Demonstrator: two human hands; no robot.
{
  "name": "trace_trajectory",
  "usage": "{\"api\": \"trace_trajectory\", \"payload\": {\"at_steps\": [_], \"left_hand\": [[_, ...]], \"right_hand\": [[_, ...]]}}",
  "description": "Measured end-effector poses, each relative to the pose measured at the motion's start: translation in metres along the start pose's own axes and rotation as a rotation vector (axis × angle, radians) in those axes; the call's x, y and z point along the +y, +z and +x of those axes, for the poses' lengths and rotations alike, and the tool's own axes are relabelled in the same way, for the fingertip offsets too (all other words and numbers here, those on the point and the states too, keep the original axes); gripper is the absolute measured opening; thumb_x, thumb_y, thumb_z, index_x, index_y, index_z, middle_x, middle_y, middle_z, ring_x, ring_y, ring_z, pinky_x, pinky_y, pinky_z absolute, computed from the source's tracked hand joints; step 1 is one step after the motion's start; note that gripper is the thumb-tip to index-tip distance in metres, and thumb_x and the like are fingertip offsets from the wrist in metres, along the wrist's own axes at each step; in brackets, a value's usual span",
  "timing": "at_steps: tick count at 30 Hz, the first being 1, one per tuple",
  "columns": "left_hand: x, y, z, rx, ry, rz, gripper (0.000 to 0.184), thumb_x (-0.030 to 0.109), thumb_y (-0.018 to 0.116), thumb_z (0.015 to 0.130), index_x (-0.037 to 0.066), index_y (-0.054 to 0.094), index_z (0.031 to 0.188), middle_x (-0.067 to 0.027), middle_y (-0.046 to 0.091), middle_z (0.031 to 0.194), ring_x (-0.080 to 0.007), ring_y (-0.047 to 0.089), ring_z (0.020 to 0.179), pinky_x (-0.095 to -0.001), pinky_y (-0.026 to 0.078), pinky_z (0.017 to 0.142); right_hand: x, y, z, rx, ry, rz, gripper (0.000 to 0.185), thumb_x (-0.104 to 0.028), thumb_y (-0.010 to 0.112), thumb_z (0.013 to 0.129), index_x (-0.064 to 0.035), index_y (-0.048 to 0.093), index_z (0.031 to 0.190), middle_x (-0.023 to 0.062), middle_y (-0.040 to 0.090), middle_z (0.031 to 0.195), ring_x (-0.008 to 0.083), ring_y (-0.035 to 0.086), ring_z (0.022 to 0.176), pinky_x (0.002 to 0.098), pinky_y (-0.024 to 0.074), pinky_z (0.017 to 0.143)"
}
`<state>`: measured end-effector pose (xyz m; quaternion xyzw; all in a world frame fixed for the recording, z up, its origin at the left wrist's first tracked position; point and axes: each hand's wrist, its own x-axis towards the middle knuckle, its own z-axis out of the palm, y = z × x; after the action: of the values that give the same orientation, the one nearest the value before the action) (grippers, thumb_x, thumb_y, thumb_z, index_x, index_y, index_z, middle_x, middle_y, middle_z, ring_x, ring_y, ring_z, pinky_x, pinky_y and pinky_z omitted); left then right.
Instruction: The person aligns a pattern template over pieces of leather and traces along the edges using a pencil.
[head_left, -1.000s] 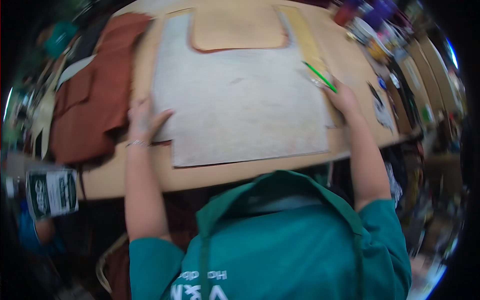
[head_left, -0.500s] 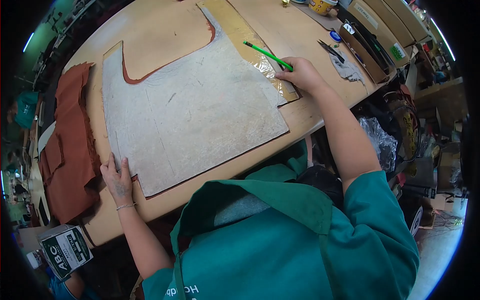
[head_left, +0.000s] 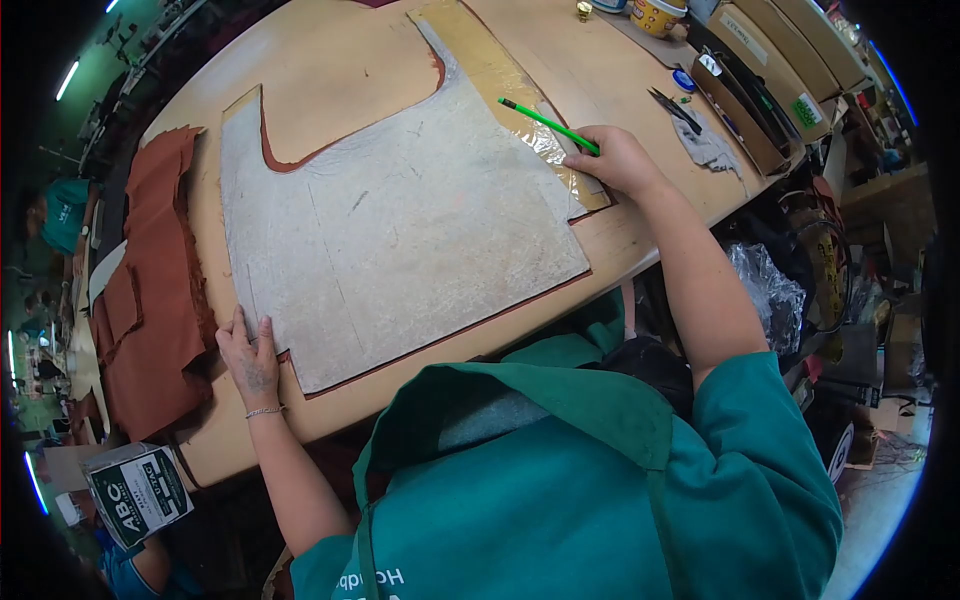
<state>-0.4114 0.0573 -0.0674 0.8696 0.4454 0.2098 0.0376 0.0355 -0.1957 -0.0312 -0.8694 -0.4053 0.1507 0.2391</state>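
Observation:
A large greyish-white pattern sheet (head_left: 400, 240) with a deep curved cutout lies flat on the table, over reddish-brown leather (head_left: 290, 165) that shows as a thin rim along its edges. My left hand (head_left: 250, 355) rests on the sheet's lower left edge, fingers stretched out and apart. At the right edge, my right hand (head_left: 618, 162) is closed around a green pencil (head_left: 548, 124), whose dark end points up and to the left. Its fingertips are at the shiny yellow-taped strip (head_left: 480, 60) along that side. What the pencil's other end touches is hidden by the hand.
Folded reddish-brown leather (head_left: 160, 290) lies on the table's left side. To the right are scissors (head_left: 675, 108) on a grey rag (head_left: 708, 148), a blue tape roll (head_left: 683, 80) and cardboard boxes (head_left: 770, 60). A yellow tub (head_left: 657, 16) stands at the back.
The whole view has shifted slightly, so everything sits a little further right. Both hands keep their places on the sheet, and the pencil stays in the right hand.

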Motion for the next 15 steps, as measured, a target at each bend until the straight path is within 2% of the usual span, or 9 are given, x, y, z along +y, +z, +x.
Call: {"api": "trace_trajectory", "payload": {"at_steps": [2, 5, 8, 15], "left_hand": [[0.0003, 0.0008, 0.0001, 0.011, 0.020, 0.010, 0.050, 0.029, 0.057, 0.083, -0.006, 0.048, 0.117, -0.0162, 0.045, 0.093, -0.0292, 0.046, 0.088, -0.0356, 0.038, 0.081], [0.0000, 0.0004, 0.0001, 0.027, 0.038, 0.011, 0.048, 0.027, 0.058, 0.082, -0.007, 0.049, 0.116, -0.0163, 0.045, 0.091, -0.0286, 0.047, 0.086, -0.0349, 0.038, 0.079], [0.0034, -0.0014, 0.0013, 0.021, 0.016, -0.011, 0.049, 0.029, 0.058, 0.081, -0.007, 0.050, 0.114, -0.0165, 0.046, 0.091, -0.0300, 0.047, 0.088, -0.0366, 0.037, 0.081], [0.0035, 0.0011, 0.0010, 0.091, 0.051, -0.028, 0.047, 0.027, 0.062, 0.077, -0.006, 0.053, 0.110, -0.0182, 0.048, 0.089, -0.0320, 0.048, 0.084, -0.0384, 0.039, 0.076]], "right_hand": [[-0.0002, 0.0002, -0.0007, 0.012, -0.013, -0.002, 0.042, -0.026, 0.070, 0.068, -0.0039, 0.061, 0.102, 0.0163, 0.062, 0.088, 0.0280, 0.060, 0.081, 0.0333, 0.0456, 0.073], [0.0049, 0.0054, 0.0001, 0.082, -0.076, -0.020, 0.036, -0.019, 0.069, 0.070, -0.0017, 0.061, 0.101, 0.0138, 0.062, 0.085, 0.0224, 0.059, 0.077, 0.0310, 0.0444, 0.072], [0.0007, 0.0020, -0.0008, 0.056, -0.069, -0.055, 0.043, -0.025, 0.070, 0.068, -0.0038, 0.060, 0.105, 0.0179, 0.061, 0.094, 0.0295, 0.059, 0.088, 0.0335, 0.0449, 0.078], [0.0070, 0.0067, -0.0006, 0.086, -0.128, -0.001, 0.039, -0.022, 0.068, 0.069, -0.0016, 0.061, 0.101, 0.0181, 0.061, 0.090, 0.0295, 0.059, 0.085, 0.0346, 0.0443, 0.077]]}}
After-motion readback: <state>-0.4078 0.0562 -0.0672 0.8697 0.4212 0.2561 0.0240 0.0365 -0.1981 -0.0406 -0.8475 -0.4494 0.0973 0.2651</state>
